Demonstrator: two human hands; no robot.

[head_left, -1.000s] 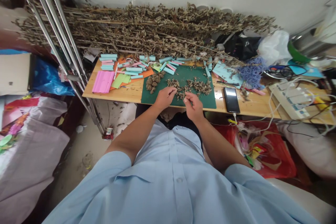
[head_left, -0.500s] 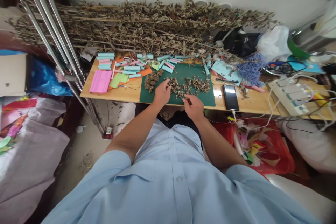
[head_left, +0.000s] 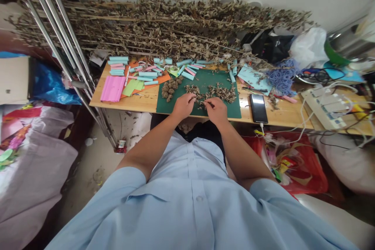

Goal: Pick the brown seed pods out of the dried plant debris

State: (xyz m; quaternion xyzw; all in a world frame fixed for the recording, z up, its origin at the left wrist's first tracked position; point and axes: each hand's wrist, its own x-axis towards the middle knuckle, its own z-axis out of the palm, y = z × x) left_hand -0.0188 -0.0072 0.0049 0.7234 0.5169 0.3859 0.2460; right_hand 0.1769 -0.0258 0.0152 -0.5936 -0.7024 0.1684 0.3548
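Note:
My left hand (head_left: pixel 184 106) and my right hand (head_left: pixel 216 111) sit close together above a green cutting mat (head_left: pixel 202 83), at the near edge of a spread of crumbled dried leaves (head_left: pixel 219 93). The right fingertips pinch a small dark scrap. The left fingers curl toward the same spot, and what they hold is hidden. A clump of dark, knobbly dried pods (head_left: pixel 170 88) lies left of the hands. Light blue paper tubes (head_left: pixel 187 75) lie along the mat's far edge.
Long dried leafy branches (head_left: pixel 161 27) lie behind the wooden table (head_left: pixel 137 103). Pink paper (head_left: pixel 113 88) sits left, a phone (head_left: pixel 258 108) right. Beyond are blue yarn (head_left: pixel 283 77) and a cabled power strip (head_left: pixel 324 109). A steel rack (head_left: pixel 58 47) stands left.
My left hand has drawn back from the leaf spread toward my right hand, and the fingertips now nearly meet. The view has tilted slightly.

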